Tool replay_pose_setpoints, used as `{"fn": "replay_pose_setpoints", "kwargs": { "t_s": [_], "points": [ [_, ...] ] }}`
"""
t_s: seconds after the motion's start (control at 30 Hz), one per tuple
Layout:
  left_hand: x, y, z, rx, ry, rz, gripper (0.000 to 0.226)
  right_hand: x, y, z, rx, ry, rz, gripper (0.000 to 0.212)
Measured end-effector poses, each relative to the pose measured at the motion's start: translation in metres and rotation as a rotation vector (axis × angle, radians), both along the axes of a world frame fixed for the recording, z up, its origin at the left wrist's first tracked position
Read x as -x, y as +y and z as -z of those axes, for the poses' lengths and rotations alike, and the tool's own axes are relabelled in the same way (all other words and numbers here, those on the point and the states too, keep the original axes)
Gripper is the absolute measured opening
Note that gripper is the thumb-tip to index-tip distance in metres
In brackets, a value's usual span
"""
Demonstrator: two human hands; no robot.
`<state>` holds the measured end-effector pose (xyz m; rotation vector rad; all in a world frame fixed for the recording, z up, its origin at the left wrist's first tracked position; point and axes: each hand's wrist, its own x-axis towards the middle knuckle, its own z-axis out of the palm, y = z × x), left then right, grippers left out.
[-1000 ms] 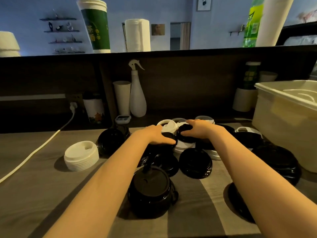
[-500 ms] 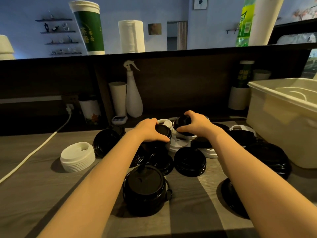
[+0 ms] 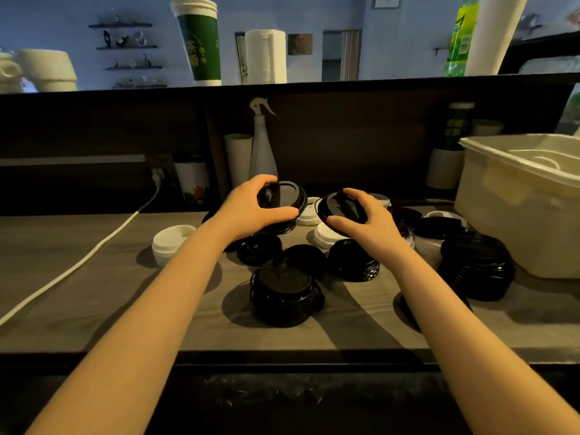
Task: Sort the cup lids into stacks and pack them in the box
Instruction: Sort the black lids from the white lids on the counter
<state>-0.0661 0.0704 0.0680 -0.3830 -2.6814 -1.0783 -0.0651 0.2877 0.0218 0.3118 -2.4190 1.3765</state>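
Mid-sort, my left hand (image 3: 251,211) gripped one black lid (image 3: 287,197), right hand (image 3: 367,222) pinched a second lid (image 3: 340,207); I judged both next needed the black stack (image 3: 282,296) at 6 o'clock.

The picture's right edge cuts off the box (image 3: 502,221).

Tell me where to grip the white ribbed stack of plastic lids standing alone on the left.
Grip the white stack by its ribbed side wall, low down, coming from above: it stands upright, apart from the black lids, so the whole stack should lift together.
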Motion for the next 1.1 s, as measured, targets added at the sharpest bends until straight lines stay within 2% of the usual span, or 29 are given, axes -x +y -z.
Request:
{"fn": "replay_pose_setpoints", "kwargs": {
  "t_s": [0.1,0.23,0.4,0.6,0.8,0.97,1.03,1.1],
  "points": [
    [-0.027,-0.007,0.009,0.037,-0.045,0.063,0.072,-0.023,-0.005,0.008,0.06,-0.005,-0.039,0.063],
    [-0.045,-0.01,0.031,0.188,-0.131,0.122,0.075,-0.042,-0.011,0.015,0.143,-0.041,-0.071,0.052],
    [-0.049,-0.006,0.047,0.253,-0.24,0.163,0.077,-0.048,-0.015,0.023,0.211,-0.07,-0.08,0.054],
    [-0.048,0.0,0.055,0.276,-0.212,0.159,0.077,-0.056,-0.016,0.028,0.258,-0.072,-0.106,0.051],
    [-0.055,0.006,0.073,0.147,-0.132,0.113,0.077,-0.061,-0.021,0.033,0.328,-0.06,-0.156,0.044],
    [-0.061,0.006,0.074,0.241,-0.065,0.087,0.093,-0.062,-0.027,0.036,0.334,-0.072,-0.169,0.047],
    [-0.064,0.008,0.075,0.291,-0.046,0.084,0.093,-0.064,-0.028,0.036,0.336,-0.082,-0.174,0.048],
    [-0.066,0.008,0.078,0.261,-0.058,0.076,0.093,-0.065,-0.029,0.034,0.323,-0.078,-0.192,0.046]
  ]
}}
